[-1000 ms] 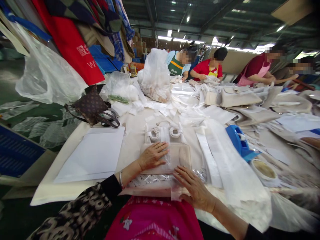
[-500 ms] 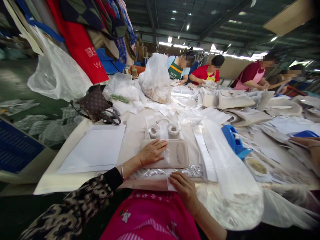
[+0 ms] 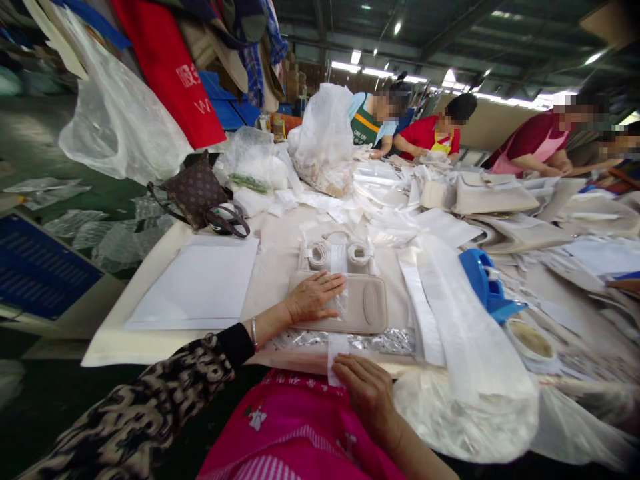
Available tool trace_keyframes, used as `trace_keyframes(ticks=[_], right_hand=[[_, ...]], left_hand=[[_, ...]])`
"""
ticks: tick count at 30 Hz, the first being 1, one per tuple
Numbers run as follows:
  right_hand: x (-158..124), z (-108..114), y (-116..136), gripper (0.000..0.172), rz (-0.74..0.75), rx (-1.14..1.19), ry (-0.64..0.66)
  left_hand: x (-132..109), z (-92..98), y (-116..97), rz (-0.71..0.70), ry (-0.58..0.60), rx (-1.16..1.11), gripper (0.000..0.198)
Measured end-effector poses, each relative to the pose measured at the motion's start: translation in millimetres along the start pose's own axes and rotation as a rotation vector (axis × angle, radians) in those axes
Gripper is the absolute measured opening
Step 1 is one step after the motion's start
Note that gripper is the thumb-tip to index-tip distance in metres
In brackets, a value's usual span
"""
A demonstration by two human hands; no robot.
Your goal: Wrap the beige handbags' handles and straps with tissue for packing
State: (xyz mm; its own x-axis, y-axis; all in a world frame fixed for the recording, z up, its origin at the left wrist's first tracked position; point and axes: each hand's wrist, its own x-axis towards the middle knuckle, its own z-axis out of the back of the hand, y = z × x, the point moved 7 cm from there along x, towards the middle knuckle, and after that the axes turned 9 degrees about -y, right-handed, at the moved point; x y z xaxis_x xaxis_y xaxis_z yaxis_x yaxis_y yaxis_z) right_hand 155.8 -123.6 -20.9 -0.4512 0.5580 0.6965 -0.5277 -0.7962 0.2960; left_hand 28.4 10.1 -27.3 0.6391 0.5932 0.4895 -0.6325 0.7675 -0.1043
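A beige handbag lies flat at the front of the table, with two rolled straps at its far side. My left hand is spread flat on the bag, its fingertips on a translucent white strip running down the middle. The near end of a white strip hangs toward the table's front edge. There my right hand has its fingers together, closed on this end; the thumb is hidden. Clear plastic wrapping shows under the bag's near side.
White sheets lie on the left, below a brown patterned bag. To the right are long plastic bags, a blue tape dispenser and a round container. More beige bags are piled farther back. Co-workers stand across the table.
The view has swung slightly left, so the scene sits farther right. My left hand stays on the bag. My right hand has shifted slightly toward me and left relative to the bag, with the strip's end.
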Motion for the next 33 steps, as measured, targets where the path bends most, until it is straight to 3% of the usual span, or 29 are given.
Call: trace_keyframes(ticks=[4, 7, 10, 15, 25, 33], right_hand=[[53, 0, -27, 0.03, -0.079, 0.052, 0.062], [93, -7, -60, 0.022, -0.158, 0.005, 0.0], [113, -25, -89, 0.012, -0.214, -0.022, -0.001], [113, -46, -107, 0.009, -0.248, -0.075, 0.093], [112, -48, -117, 0.015, -0.324, -0.159, 0.126], [113, -48, -119, 0.013, -0.337, -0.171, 0.107]], left_hand=[[-1, 3.6, -3, 0.004, -0.004, -0.015, 0.067], [-2, 3.0, -3, 0.013, -0.005, -0.03, 0.065], [-4, 1.6, 2, 0.08, -0.022, -0.072, 0.084], [-5, 0.1, 10, 0.183, -0.026, -0.135, 0.104], [-3, 2.1, 11, 0.15, -0.01, -0.221, 0.103], [-1, 2.0, 14, 0.137, -0.042, -0.236, 0.092]])
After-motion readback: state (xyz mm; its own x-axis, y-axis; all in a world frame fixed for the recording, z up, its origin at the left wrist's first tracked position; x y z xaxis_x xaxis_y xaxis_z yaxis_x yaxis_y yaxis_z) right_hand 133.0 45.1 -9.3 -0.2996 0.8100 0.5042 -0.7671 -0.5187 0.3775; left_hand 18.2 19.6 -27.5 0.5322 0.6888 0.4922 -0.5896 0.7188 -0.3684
